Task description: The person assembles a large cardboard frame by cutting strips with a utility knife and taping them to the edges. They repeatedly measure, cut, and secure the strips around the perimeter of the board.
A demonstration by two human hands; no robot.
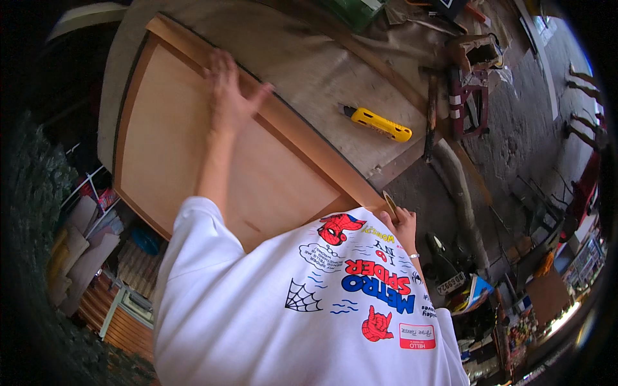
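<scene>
A wooden panel (174,122) with a raised border and a curved left end lies in front of me. A dark line runs along its long far edge. My left hand (230,96) rests over the panel's far border, fingers stretched and thumb spread, holding nothing. At the border's right end, my right hand (402,226) is closed around a thin, rounded, pale-rimmed object (389,203) whose kind I cannot make out. The sleeve and shirt hide the panel's near right corner. A yellow utility knife (381,123) lies beyond the panel, its tip pointing left.
The panel lies on a worn, brown-covered work table (302,58). Past the table's right side are a dark red tool-like frame (468,103) and a dark stick-like tool (432,116). A green container (353,11) stands at the far edge. Stacked goods (84,238) are at lower left.
</scene>
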